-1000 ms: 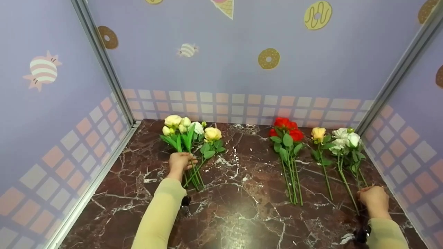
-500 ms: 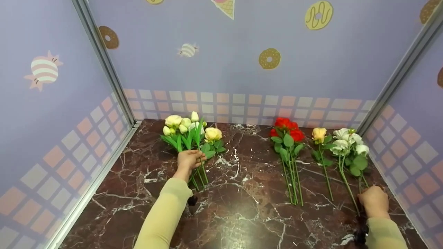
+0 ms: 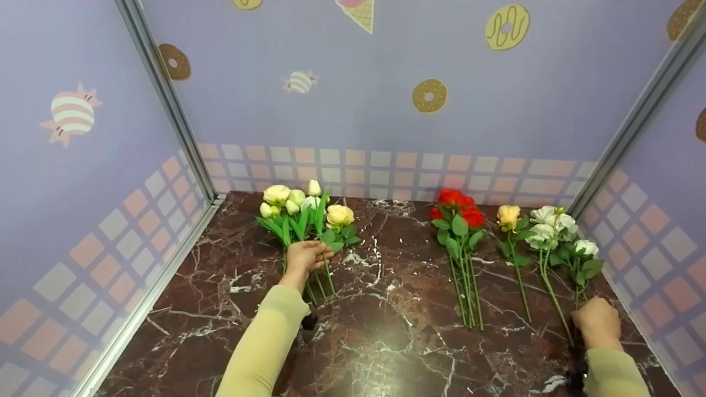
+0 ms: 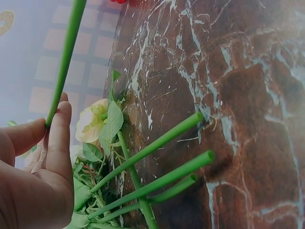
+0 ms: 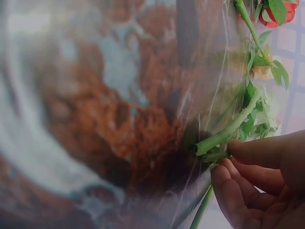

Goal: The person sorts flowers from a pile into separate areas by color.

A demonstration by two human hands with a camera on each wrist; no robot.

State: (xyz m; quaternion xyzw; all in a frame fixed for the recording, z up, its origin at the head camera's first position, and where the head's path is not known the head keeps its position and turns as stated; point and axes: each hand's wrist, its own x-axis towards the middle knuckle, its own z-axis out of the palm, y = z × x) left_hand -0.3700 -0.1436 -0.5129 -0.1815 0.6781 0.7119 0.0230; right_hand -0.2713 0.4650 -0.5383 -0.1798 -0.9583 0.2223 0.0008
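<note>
Between thumb and finger, my left hand point(image 3: 306, 256) pinches the stem point(image 4: 69, 52) of a pale tulip point(image 3: 314, 188). The tulip stands over a bunch with a cream flower point(image 3: 276, 194), pale buds and a yellow rose point(image 3: 340, 215). Several loose stems point(image 4: 167, 171) stick out below that hand. At the right, my right hand point(image 3: 597, 321) pinches the lower stem of a white rose point(image 3: 586, 248), whose head leans right. In the right wrist view, a thick stem end point(image 5: 224, 136) lies beside the thumb of that hand.
Red flowers point(image 3: 462, 207) with long stems lie right of the middle. A single yellow-orange rose point(image 3: 508, 216) and white flowers point(image 3: 546, 229) lie between them and my right hand. Panel walls point(image 3: 358, 121) enclose the dark marbled table point(image 3: 380, 331) at the back and sides.
My left hand has moved right, and the pale tulip has risen above the bunch. The white rose in my right hand has swung right, away from the other white flowers.
</note>
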